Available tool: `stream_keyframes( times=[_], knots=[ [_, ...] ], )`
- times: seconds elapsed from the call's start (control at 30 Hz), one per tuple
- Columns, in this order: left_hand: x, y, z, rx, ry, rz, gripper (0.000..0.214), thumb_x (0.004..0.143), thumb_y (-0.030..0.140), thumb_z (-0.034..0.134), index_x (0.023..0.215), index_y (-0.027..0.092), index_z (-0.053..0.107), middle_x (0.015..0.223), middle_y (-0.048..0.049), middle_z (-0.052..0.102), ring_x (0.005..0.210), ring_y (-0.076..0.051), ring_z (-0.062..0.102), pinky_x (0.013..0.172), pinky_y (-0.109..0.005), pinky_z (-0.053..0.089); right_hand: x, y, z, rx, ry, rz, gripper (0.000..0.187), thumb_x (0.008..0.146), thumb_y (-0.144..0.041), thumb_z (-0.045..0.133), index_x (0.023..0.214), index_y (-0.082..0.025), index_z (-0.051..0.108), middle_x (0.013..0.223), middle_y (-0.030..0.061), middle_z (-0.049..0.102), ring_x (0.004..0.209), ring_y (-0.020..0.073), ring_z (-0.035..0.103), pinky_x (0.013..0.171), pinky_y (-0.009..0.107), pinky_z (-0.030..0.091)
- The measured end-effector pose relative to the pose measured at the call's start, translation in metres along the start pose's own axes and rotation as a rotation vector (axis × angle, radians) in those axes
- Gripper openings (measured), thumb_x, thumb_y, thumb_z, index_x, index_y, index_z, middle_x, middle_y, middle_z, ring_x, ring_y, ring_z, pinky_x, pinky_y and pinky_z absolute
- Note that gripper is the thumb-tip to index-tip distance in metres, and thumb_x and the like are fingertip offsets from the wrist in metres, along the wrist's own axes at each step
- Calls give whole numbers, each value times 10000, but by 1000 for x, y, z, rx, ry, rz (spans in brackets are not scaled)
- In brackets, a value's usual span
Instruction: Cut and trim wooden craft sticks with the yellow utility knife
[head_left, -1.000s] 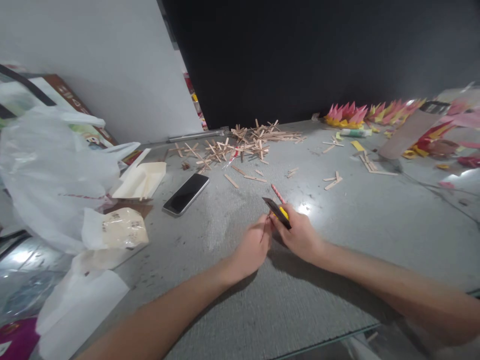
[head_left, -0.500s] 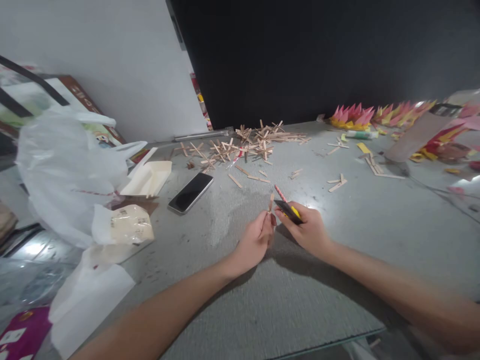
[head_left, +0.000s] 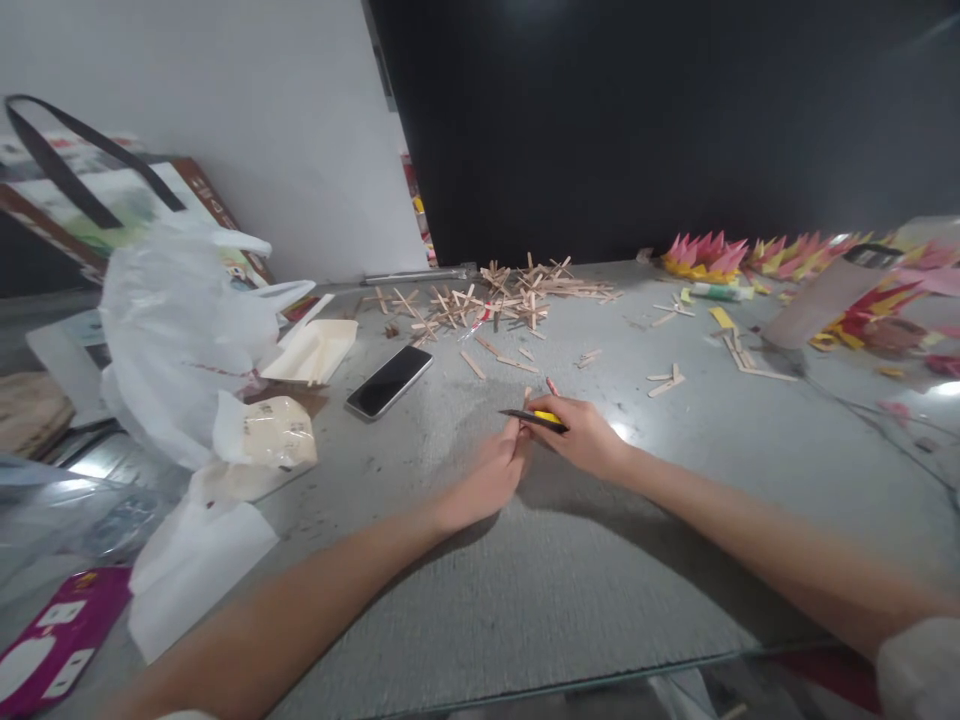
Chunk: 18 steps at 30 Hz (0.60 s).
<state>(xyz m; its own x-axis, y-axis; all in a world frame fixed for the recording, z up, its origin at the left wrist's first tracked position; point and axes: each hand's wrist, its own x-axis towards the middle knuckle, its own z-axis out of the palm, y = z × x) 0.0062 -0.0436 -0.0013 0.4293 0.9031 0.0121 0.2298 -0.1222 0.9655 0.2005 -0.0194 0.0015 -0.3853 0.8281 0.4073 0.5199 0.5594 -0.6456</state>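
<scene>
My left hand (head_left: 495, 472), blurred, is closed on a thin wooden craft stick (head_left: 527, 393), whose tip pokes up past the fingers. My right hand (head_left: 581, 435) grips a cutter knife (head_left: 547, 420) with a black pointed blade and a yellow part. The blade points left, across the top of my left fingers. Behind the right hand, the end of a red-and-white striped stick (head_left: 552, 386) shows; its lower part is hidden. Both hands meet just above the grey table (head_left: 450, 620).
Behind the hands lies a pile of crossed craft sticks (head_left: 517, 295), with loose sticks (head_left: 666, 379) nearer. At left are a phone (head_left: 390, 381), a paper tray (head_left: 322, 350) and a white plastic bag (head_left: 180, 340). Pink paper flowers (head_left: 705, 257) and a tumbler (head_left: 825, 295) stand at right.
The view has shifted slightly. My right hand has moved left and the knife has swung flatter, its tip now over the left fingers. Less of the craft stick and striped stick shows.
</scene>
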Motion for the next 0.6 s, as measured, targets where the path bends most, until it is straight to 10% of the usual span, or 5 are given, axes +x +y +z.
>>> stream_keyframes(
  times=[0.27,0.6],
  knots=[
    [10,-5,-2,-116,-82,-48,328,1065,512,344,979,211,440,659,91,296,525,-95,251,486,-216,256,10,9,12,-84,-71,41,168,1043,-308,507,1143,-225,614,953,60,779,857,213,752,1061,439,470],
    [15,-12,-1,-335,76,-105,375,1039,577,439,907,225,441,658,87,301,501,-82,253,473,-202,252,7,-3,14,-16,-7,146,218,1024,-399,481,1037,-219,604,698,-2,658,584,171,623,717,311,488]
  ],
)
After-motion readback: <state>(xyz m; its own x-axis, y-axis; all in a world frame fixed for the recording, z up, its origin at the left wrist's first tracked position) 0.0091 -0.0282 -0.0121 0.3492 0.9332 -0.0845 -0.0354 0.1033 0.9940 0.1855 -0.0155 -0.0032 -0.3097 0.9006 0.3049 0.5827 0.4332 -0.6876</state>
